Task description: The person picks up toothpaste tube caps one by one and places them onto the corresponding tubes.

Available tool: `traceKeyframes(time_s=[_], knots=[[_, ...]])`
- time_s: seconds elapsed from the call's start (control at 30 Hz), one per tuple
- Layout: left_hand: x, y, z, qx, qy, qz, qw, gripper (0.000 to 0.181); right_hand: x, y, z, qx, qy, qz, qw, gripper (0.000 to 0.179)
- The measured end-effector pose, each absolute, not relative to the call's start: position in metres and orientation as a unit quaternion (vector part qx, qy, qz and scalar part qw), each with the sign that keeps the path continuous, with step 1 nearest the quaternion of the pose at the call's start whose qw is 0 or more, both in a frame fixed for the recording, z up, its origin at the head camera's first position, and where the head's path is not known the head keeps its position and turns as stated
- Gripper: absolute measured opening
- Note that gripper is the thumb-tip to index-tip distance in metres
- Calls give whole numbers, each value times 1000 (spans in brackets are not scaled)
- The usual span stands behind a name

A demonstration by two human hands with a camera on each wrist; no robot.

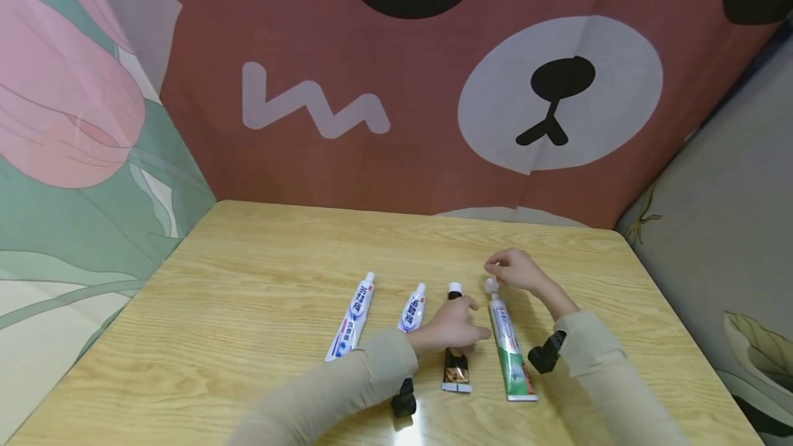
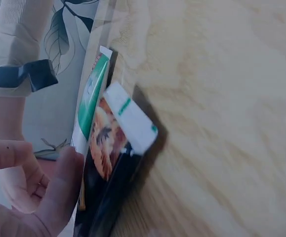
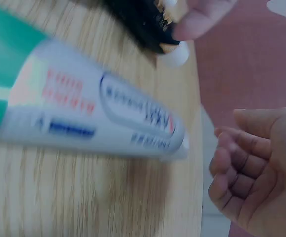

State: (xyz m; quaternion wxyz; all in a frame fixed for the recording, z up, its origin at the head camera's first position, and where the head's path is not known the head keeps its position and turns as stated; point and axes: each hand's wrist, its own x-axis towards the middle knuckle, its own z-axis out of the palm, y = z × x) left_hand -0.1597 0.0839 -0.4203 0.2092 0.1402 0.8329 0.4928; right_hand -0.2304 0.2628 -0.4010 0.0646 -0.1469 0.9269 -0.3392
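Observation:
Four toothpaste tubes lie in a row on the table. My left hand (image 1: 451, 325) is over the black toothpaste tube (image 1: 457, 372), covering its middle; its white cap (image 1: 455, 288) shows beyond the fingers. In the left wrist view the thumb and a finger (image 2: 63, 192) stand apart with nothing between them. My right hand (image 1: 519, 270) is just past the capped end of the green-and-white toothpaste tube (image 1: 509, 346), close by its white cap (image 1: 491, 285). The right wrist view shows that hand's fingers (image 3: 246, 143) loosely curled, holding nothing.
Left of the black tube lie two white-and-blue toothpaste tubes (image 1: 353, 319) (image 1: 413, 308), the nearer one partly hidden by my left arm. The wooden table (image 1: 279, 253) ends at a brown bear-print cloth (image 1: 297, 171) behind and a patterned cloth (image 1: 731, 239) at right.

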Motion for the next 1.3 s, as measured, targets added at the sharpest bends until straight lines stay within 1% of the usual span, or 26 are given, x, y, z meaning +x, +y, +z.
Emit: traceKeyframes(time_s=[0.17, 0.27, 0.3, 0.4, 0.47, 0.53, 0.67, 0.8, 0.93, 1.07, 1.3], knots=[[-162, 97, -418, 118, 844, 472, 227, 58, -235, 270, -406, -143, 937, -307, 84, 24], [-164, 103, -417, 101, 832, 490, 241, 62, -238, 273, -413, -128, 936, -309, 108, 26], [-165, 104, -417, 93, 826, 500, 244, 61, -238, 273, -415, -122, 934, -313, 119, 27], [-167, 107, -420, 72, 816, 518, 247, 47, -239, 272, -421, -105, 927, -326, 151, 31], [-167, 109, -423, 61, 809, 525, 257, 37, -239, 271, -423, -100, 923, -333, 166, 32], [-167, 111, -426, 58, 812, 518, 265, 32, -239, 269, -424, -93, 923, -332, 171, 31], [-168, 116, -428, 57, 816, 503, 279, 30, -241, 267, -423, -94, 925, -328, 169, 25], [-170, 123, -430, 77, 824, 491, 272, 28, -245, 267, -420, -103, 928, -319, 162, 21], [-172, 130, -432, 89, 831, 483, 262, 25, -247, 267, -420, -95, 930, -315, 161, 21], [-172, 134, -432, 85, 836, 481, 250, 21, -248, 269, -421, -95, 934, -312, 148, 22], [-171, 136, -432, 92, 850, 464, 231, 23, -247, 269, -416, -113, 936, -305, 137, 26]])
